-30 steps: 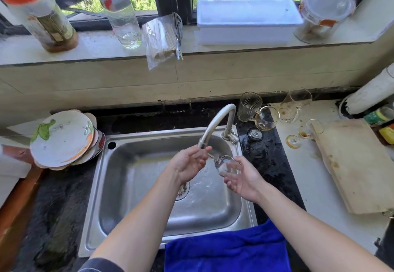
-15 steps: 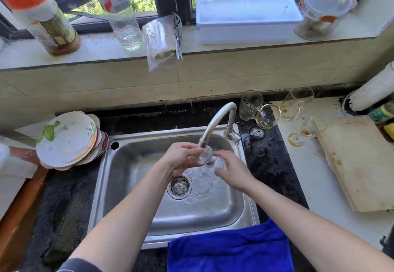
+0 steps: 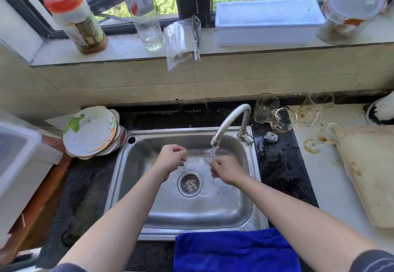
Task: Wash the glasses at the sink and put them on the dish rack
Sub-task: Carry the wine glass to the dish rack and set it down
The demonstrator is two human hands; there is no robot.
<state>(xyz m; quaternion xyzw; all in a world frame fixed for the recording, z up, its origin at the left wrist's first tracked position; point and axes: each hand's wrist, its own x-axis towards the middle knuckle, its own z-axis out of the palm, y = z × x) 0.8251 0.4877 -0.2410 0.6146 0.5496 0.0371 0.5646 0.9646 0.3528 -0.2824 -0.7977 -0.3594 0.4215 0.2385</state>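
Observation:
A clear stemmed glass point(image 3: 210, 154) is under the running tap point(image 3: 229, 120) over the steel sink point(image 3: 191, 214). My right hand point(image 3: 227, 169) grips it around the stem, and its foot shows below the hand. My left hand point(image 3: 172, 157) has curled fingers at the glass's left edge and seems to pinch the rim; water blurs the contact. Several dirty glasses stand right of the tap: a tumbler point(image 3: 265, 107), a wine glass point(image 3: 284, 120), a large tilted glass point(image 3: 315, 107) and a small stemmed glass point(image 3: 326, 137).
Stacked plates point(image 3: 91, 132) lean left of the sink. A white plastic bin point(image 3: 19, 160) stands at the far left. A blue towel point(image 3: 234, 250) hangs over the front edge. A wooden cutting board point(image 3: 371, 171) lies right. Bottles, a jar and a white box point(image 3: 266, 22) line the sill.
Both hands have shifted lower and left in the sink. The glass was turned, so its bowl now sits under the stream. My left hand slid from the bowl to its left edge.

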